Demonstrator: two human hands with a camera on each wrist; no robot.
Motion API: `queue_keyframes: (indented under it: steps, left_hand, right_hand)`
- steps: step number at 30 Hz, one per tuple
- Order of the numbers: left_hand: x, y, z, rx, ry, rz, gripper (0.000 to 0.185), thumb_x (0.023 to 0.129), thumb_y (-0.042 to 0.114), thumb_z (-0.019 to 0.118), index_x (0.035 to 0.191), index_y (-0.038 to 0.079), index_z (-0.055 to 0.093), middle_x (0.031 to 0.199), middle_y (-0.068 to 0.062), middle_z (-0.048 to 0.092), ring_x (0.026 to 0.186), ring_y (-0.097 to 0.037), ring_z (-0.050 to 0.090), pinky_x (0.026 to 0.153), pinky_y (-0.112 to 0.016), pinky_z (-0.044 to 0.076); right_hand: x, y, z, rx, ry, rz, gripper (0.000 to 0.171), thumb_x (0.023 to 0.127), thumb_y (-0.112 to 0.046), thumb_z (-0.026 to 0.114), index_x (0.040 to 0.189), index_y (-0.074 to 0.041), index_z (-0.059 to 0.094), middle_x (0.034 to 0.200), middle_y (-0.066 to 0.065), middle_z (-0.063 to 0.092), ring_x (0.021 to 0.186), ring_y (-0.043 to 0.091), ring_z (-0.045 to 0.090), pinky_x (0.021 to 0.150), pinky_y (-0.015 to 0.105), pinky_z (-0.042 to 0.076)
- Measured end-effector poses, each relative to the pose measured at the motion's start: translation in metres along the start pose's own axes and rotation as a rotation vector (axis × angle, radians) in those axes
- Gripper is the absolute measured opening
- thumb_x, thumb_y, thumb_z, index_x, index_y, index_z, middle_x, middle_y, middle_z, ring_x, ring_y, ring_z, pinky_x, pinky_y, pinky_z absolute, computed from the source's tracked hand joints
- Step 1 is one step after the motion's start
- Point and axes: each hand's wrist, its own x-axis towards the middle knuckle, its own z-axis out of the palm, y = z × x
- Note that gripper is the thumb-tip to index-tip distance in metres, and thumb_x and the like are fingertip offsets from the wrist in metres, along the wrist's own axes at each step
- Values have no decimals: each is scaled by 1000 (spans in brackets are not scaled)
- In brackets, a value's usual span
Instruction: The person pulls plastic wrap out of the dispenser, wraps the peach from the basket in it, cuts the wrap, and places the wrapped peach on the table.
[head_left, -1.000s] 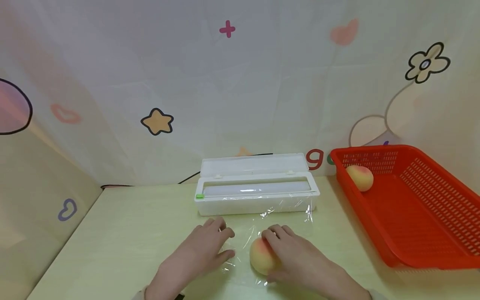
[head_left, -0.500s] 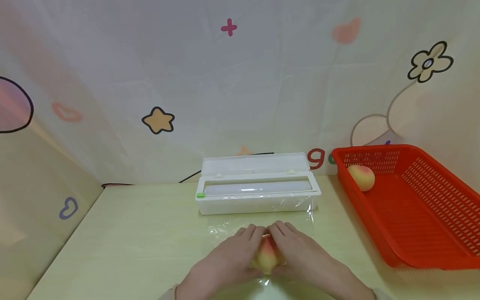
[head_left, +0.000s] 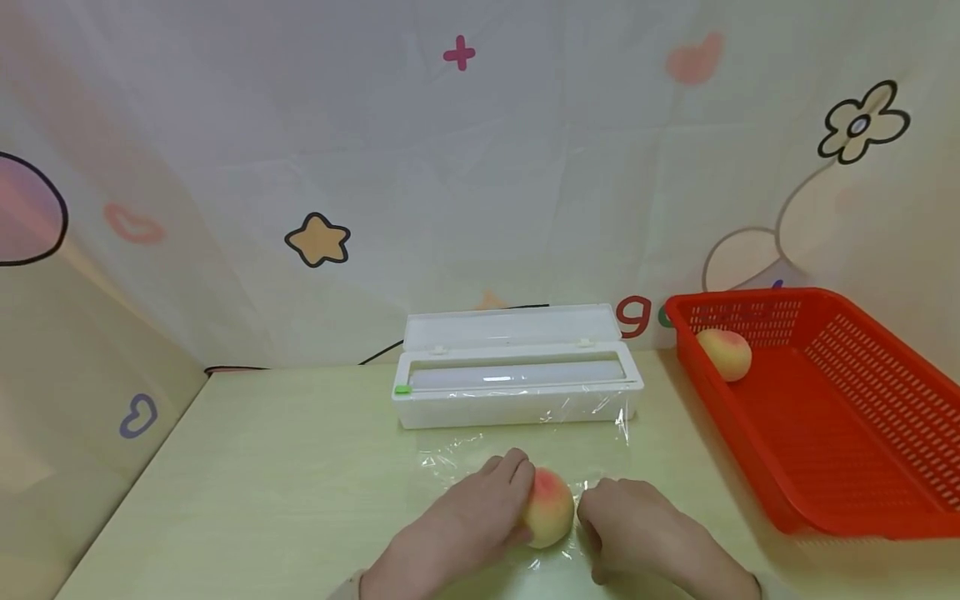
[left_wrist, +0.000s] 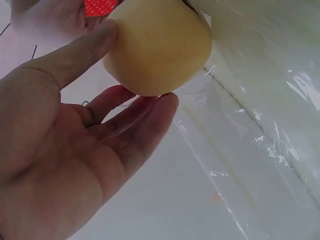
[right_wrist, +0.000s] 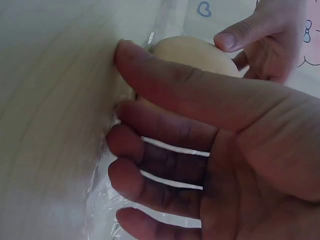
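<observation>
While a red basket is standing to the right of the white box, clear film is lying in front of the box. In front of the box's right end, the right hand is holding its fingers curled by the film, though whether they are pinching it cannot be told. Between thumb and fingers, the left hand is gripping a peach in front of the box's right half.

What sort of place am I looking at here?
Probably a staged tabletop workspace: a cartoon-printed backdrop behind a pale table, which bears a white cling-film box and a red basket.
</observation>
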Motion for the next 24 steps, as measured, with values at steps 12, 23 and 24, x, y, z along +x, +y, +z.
queue_keyframes:
  steps: [12,23,24]
  left_hand:
    - [-2,-2,1,-166,27,4,57,85,24,87,131,22,53,106,3,48,87,-12,52,80,-20,48]
    - [5,6,5,-125,-81,-121,96,68,40,97,138,9,41,125,-3,42,105,-20,52,76,-21,51]
    - [5,7,6,-111,-77,-127,98,67,43,97,139,7,41,129,-5,42,106,-21,53,75,-22,52]
  right_hand:
    - [-3,12,-10,68,32,-129,36,71,2,71,58,-25,51,55,-14,40,52,7,35,48,26,31]
    - [1,16,-30,152,117,-123,33,82,-10,79,66,-27,57,58,-17,44,55,3,42,52,25,37]
    - [2,15,-31,156,139,-119,33,83,-11,80,67,-27,57,58,-17,44,55,3,42,52,25,37]
